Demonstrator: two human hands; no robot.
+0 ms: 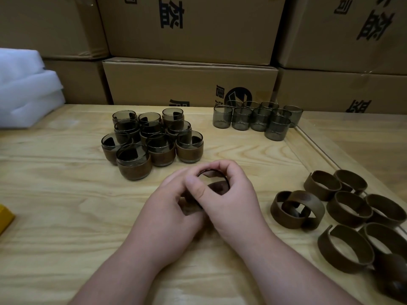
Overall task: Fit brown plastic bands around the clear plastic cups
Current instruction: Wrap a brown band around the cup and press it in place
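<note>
Both hands are meeting at the middle of the bench (66,194), working on one piece. The left hand (174,208) and the right hand (229,194) are both curling their fingers round a cup with a brown band (217,186) on it; the dark rim is showing between the fingertips, but the hands are covering most of it, so I cannot tell whether the band is fully seated.

Progress, judging by the piles: roughly halfway or a bit past.
- Done pile: the banded cups (152,142) are sitting clustered at centre-left, about ten or so, some stacked on others.
- Still to do: the bare cups (257,119) are standing in a group at the back right, near the cardboard boxes (189,82), roughly nine.
- The loose bands (343,214) are lying in a heap at the right edge of the bench, well apart from the bare cups, looking enough to cover what is left.

White foam sheets (26,89) are sitting at the far left, and a yellow thing (5,216) is poking in at the left edge.
</note>
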